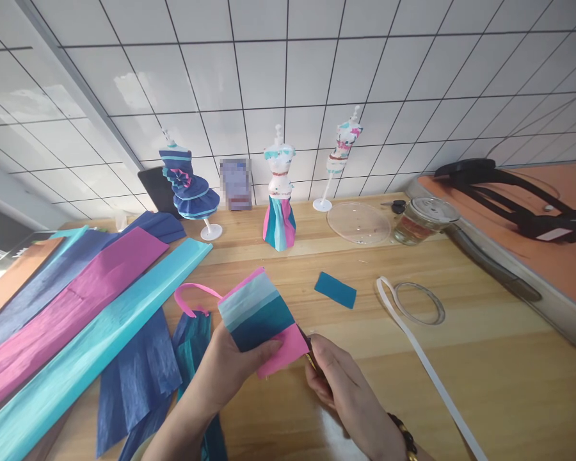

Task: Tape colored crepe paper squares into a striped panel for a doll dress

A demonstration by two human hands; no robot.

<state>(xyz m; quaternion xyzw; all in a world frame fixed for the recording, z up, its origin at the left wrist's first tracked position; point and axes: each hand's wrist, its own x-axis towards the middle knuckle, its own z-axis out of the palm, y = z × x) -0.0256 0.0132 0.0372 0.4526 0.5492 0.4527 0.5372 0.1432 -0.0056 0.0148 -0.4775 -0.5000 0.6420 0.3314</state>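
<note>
My left hand (235, 358) is closed on a striped piece of crepe paper (262, 317) in pale blue, teal and pink, thumb across its pink lower end. My right hand (338, 378) is closed round a pair of scissors (313, 358), mostly hidden by the fingers, whose dark blades meet the right edge of the paper. A pink strip (185, 291) curves out at the left behind the paper. Beyond my hands lies a small teal rectangle (336, 290). A small mannequin (279, 186) in a striped pink, teal and pale blue skirt stands at the back centre.
Left of my arms lie crepe paper sheets (77, 288). Another mannequin (189, 179) wears a blue ruffled dress; a third (344, 147) stands right. A clear disc (358, 223), glass jar (422, 221), clear ring (420, 302) and white strip (427, 365) lie rightward. A tiled wall (388, 64) closes the back.
</note>
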